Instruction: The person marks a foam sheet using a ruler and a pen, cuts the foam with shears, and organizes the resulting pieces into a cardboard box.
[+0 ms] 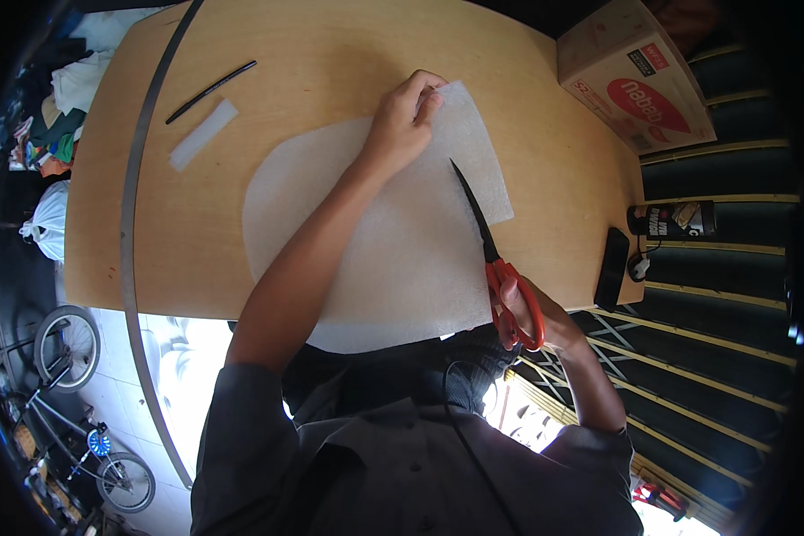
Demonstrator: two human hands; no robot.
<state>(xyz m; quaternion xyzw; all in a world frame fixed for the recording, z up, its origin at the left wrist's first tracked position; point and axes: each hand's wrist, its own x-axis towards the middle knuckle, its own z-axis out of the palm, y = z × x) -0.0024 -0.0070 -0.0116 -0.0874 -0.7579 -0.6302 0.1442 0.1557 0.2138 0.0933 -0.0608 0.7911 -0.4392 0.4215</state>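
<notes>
White sheet: lies flat on the wooden table, with its lower edge hanging over the near side above the lap; rounded on the left, with a stepped notch in its right edge, beside the blades.

Scissors: red handles low, dark blade lying along the right part of the white sheet, tip pointing up and slightly left; whether a second blade runs beneath cannot be told.

Left hand: thumb and fingers pinched on the upper corner of the white sheet; the forearm crosses over its middle.

Right hand: closed around the handles of the scissors, thumb in a loop.

Cut hazard: the tip points toward the area near the left hand; a forward slip could, in judgement, nick the fingers or wrist.

Edge hazard: the pinch is at one corner only; the overhang could drag or buckle the white sheet, giving a ragged edge.

Table left: black pen and, just beside it, a small pale strip.

Table right: cardboard box at the far corner; dark flat object near the right edge.
</notes>
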